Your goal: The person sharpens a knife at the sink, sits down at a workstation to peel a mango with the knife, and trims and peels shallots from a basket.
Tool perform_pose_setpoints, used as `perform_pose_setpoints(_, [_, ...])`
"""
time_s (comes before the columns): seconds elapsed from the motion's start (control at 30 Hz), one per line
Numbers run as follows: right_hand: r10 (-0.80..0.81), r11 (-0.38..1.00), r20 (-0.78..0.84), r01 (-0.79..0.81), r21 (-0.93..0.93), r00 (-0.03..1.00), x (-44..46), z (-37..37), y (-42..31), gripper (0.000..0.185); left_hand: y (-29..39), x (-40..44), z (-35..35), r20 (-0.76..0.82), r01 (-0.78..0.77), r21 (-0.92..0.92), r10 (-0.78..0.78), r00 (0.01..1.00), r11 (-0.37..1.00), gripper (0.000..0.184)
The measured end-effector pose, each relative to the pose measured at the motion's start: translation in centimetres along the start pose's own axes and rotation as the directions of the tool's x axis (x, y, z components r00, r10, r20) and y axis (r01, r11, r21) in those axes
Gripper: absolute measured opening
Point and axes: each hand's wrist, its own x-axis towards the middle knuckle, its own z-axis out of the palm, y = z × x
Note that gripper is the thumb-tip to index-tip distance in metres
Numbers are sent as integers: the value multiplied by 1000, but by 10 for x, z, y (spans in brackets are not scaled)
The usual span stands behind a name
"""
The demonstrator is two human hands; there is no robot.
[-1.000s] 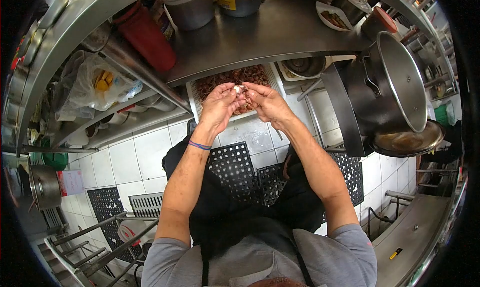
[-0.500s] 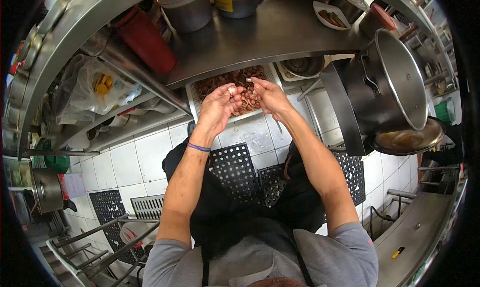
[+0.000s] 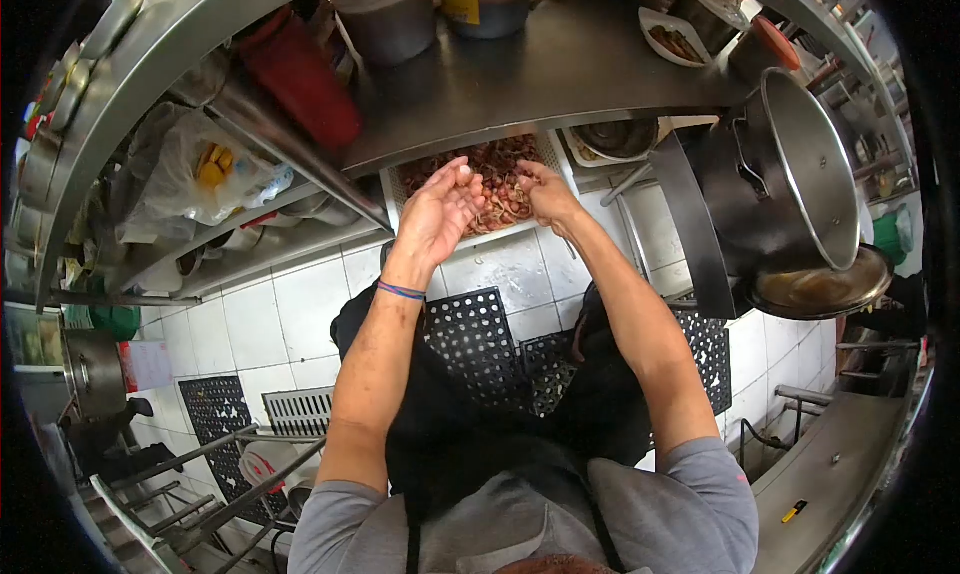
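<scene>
Below the counter edge, a white perforated crate (image 3: 392, 196) holds a heap of small reddish-brown bulbs that look like shallots (image 3: 505, 196). My left hand (image 3: 436, 214) is over the crate's left side, palm turned up and fingers curled. A small pale piece (image 3: 464, 172), perhaps a peeled bulb, is at its fingertips. My right hand (image 3: 548, 196) is over the crate's right side, its fingers bent and pinched together. What they grip is hidden. A thin grey strip (image 3: 571, 248) shows just below that hand; I cannot tell whether it is held.
A steel counter (image 3: 560, 74) runs above the crate, with plastic tubs (image 3: 385, 19) and a white dish (image 3: 672, 38) on it. At right a large steel pot (image 3: 770, 174) lies tilted. A plastic bag (image 3: 200, 164) sits on the left shelf. Black perforated mats (image 3: 470, 339) cover floor tiles.
My right hand has moved away from my left and lower over the crate's right side. The left hand has opened slightly and keeps a small pale piece. The view has shifted slightly.
</scene>
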Motion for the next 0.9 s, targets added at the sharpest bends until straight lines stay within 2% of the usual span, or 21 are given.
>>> perform_pose_setpoints(0.03, [-29,999,2,30,-20,1000,-6,1,-6,38,1,0,1,-17,8,-5,-8,1000,1000,22])
perform_pose_setpoints(0.1, [-202,979,-28,201,-28,979,-17,6,-10,33,0,0,-1,-21,30,16,-30,999,999,21])
perform_pose_setpoints(0.2, [-415,910,78,413,47,906,-37,10,-13,28,-2,3,-4,0,48,21,-48,999,999,20])
perform_pose_setpoints(0.23, [-464,886,98,460,65,880,-40,12,-9,32,-3,4,-5,13,54,22,-54,998,998,20])
perform_pose_setpoints(0.33, [-407,905,217,423,-35,887,-59,16,-16,35,-6,4,-4,43,49,14,-50,998,999,21])
perform_pose_setpoints(0.43, [-452,892,233,442,98,861,-59,25,-13,44,-10,6,-5,136,17,-11,-15,991,1000,20])
perform_pose_setpoints(0.63, [-427,903,223,399,162,876,-55,25,-12,44,-12,3,0,60,62,2,-62,996,998,17])
perform_pose_setpoints(0.73, [-418,906,220,387,174,881,-50,21,-8,40,-13,7,-5,64,83,5,-83,994,997,21])
perform_pose_setpoints(0.83, [-403,915,214,386,118,890,-48,19,-9,38,-14,7,-6,139,64,-8,-63,988,998,20])
perform_pose_setpoints(0.9, [-375,925,185,355,134,908,-48,19,-12,35,-14,3,3,30,58,35,-59,998,998,19])
